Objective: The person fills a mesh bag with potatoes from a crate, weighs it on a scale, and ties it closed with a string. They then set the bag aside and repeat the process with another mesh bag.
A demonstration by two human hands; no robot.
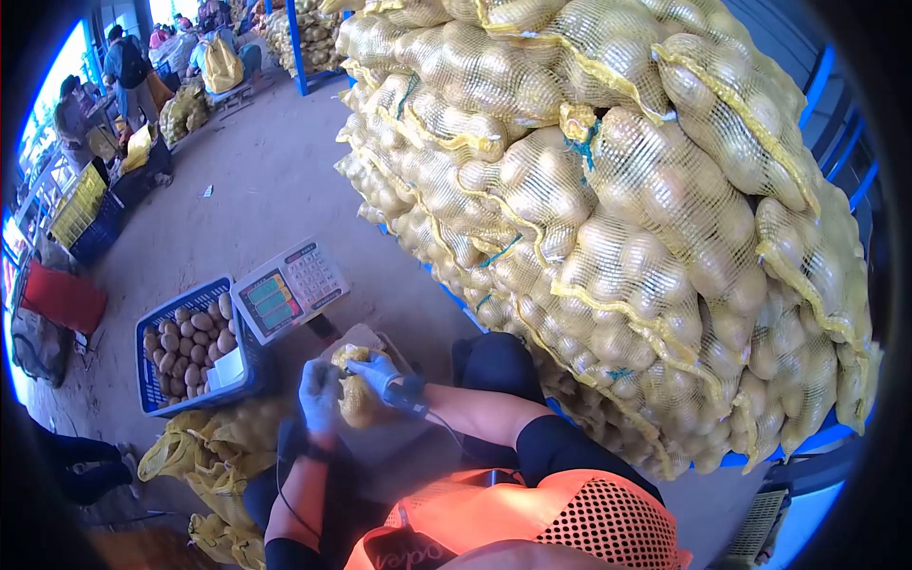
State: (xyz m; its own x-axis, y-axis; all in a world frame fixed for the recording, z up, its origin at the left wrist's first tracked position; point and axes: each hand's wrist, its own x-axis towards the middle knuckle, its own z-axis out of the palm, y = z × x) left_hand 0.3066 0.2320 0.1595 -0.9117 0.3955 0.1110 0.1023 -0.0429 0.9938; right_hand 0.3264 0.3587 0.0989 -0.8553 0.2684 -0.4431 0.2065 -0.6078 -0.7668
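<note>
A small yellow mesh bag (357,403) with a rounded load sits on the scale's pan (388,348), its gathered top pointing up. My right hand (376,371), in a light blue glove, is closed on the bunched neck of this bag. Close beside it on the left, my left hand (318,393), also gloved, has its fingers curled together near the neck; motion blurs it, and what it pinches is too small to make out. The scale's display and keypad (290,290) face up just beyond my hands.
A blue crate (190,407) of potatoes stands left of the scale. Filled yellow mesh sacks (204,456) lie at lower left. A tall stack of potato sacks (627,237) rises on the right. People (128,71) work at far left near a yellow crate (78,209).
</note>
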